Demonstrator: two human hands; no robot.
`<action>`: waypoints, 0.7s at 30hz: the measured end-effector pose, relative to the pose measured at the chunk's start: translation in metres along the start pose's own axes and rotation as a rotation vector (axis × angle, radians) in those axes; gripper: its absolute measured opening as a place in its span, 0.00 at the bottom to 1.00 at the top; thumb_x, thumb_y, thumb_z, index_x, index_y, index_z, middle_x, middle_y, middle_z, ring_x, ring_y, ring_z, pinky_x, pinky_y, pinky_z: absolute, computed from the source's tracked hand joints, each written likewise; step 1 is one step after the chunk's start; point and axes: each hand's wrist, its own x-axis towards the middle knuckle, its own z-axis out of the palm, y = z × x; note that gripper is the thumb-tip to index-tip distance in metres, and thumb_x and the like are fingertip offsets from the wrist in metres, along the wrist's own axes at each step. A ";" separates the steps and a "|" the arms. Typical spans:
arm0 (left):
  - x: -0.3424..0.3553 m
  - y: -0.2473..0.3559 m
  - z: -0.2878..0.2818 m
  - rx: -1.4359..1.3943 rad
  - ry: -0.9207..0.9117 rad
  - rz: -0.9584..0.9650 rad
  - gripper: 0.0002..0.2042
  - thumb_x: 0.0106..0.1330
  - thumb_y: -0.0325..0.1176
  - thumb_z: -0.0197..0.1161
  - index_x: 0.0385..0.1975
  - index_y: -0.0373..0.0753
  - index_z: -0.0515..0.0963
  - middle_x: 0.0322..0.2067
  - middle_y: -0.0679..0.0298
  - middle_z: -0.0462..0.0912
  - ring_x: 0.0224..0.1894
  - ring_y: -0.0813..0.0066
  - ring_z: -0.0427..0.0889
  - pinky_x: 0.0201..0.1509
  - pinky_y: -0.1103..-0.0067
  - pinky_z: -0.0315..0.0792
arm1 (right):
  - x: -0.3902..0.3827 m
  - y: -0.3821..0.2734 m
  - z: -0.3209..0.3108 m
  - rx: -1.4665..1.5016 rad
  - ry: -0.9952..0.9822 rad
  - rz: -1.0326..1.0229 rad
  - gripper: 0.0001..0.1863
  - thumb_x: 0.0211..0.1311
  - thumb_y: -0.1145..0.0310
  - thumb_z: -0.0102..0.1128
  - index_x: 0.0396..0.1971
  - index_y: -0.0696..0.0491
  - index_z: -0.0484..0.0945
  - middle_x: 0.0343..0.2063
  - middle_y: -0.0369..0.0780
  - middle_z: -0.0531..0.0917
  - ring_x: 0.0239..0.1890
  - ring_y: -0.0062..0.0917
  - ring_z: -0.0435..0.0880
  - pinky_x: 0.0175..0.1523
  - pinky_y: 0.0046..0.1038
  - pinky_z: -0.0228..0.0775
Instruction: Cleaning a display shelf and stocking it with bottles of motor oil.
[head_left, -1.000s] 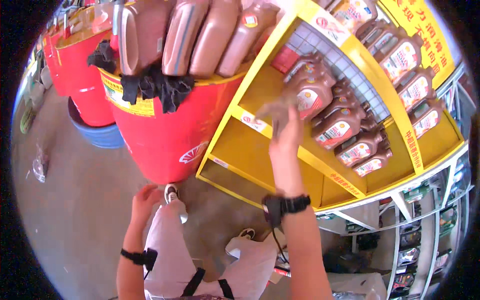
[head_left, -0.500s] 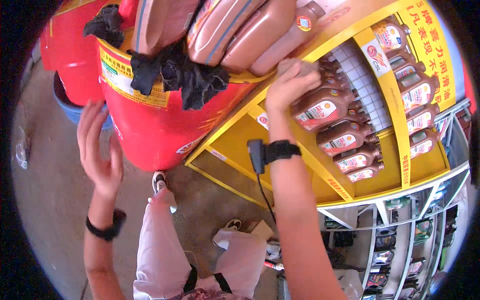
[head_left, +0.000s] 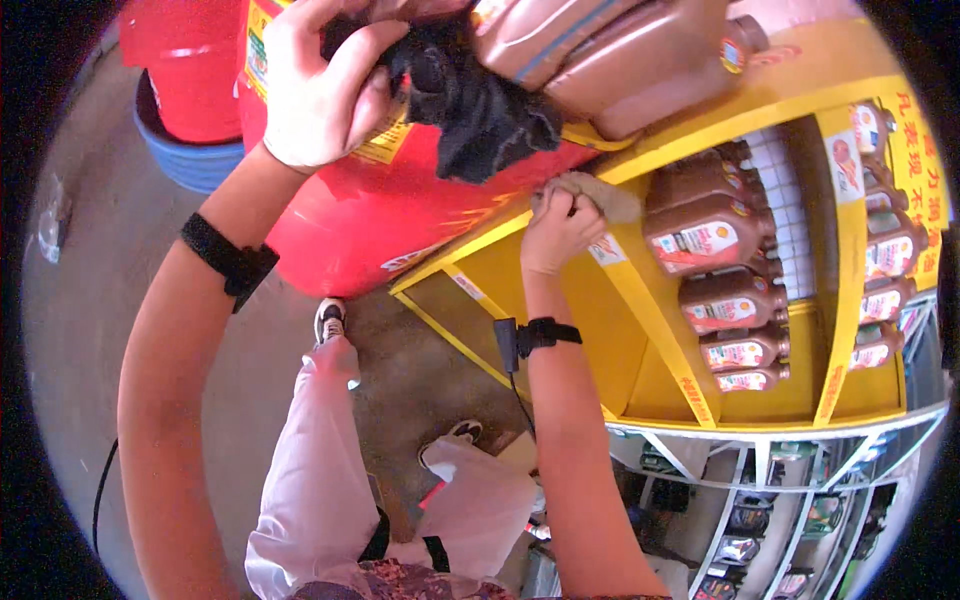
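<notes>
My right hand (head_left: 562,230) is closed on a greyish-brown rag (head_left: 605,197), which lies against the slanting yellow edge of a display shelf (head_left: 590,262). Up at the left, my left hand (head_left: 325,90) has its fingers curled into a ragged black cloth (head_left: 485,110); some fingertips are hidden by it. That cloth hangs over the rim of a big red drum (head_left: 345,215). Brown plastic jugs (head_left: 650,70) lie on top of the drum, just beyond the cloth. Both wrists carry black straps.
Brown oil bottles (head_left: 705,235) with white and red labels stand inside the yellow shelf, right of my right hand. Metal racks (head_left: 730,475) with more bottles are at the lower right. A blue tub (head_left: 190,160) holds a red container (head_left: 185,95) at the left.
My left hand has gone from hanging open beside the drum up to the black cloth. My right hand with the rag has come down along the yellow edge. The whole view has shifted.
</notes>
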 end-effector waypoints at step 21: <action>-0.035 -0.080 0.019 0.739 0.442 0.646 0.18 0.66 0.40 0.51 0.38 0.26 0.75 0.37 0.50 0.78 0.35 0.53 0.78 0.46 0.59 0.74 | -0.264 -0.079 0.089 0.141 -0.347 0.168 0.05 0.55 0.63 0.62 0.27 0.41 0.73 0.33 0.33 0.69 0.36 0.34 0.72 0.38 0.39 0.64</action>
